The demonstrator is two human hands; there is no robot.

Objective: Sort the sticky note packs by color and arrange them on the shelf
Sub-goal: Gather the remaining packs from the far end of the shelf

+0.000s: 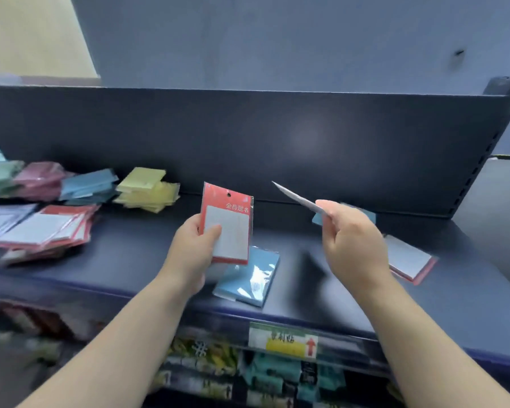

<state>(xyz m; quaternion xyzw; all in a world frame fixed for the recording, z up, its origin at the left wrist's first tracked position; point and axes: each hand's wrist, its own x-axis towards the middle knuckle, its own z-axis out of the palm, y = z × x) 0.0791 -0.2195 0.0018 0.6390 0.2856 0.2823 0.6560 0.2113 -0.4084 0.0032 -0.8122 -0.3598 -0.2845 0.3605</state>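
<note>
My left hand (193, 248) grips a red-framed pack of grey sticky notes (227, 223), held upright above the dark shelf (306, 260). My right hand (351, 240) pinches another pack (295, 197), seen edge-on and tilted up to the left. A blue pack (247, 278) lies on the shelf just below the left hand. A red-framed grey pack (409, 260) lies to the right of my right hand. A blue pack (368, 214) peeks out behind my right hand.
Sorted piles sit at the shelf's left: yellow (147, 188), blue (87, 184), pink (41, 179), green (0, 175), red-framed grey (47, 228) and pale purple (3, 217). A dark back panel (247, 142) rises behind. A price label (283, 340) hangs on the front edge above lower stock.
</note>
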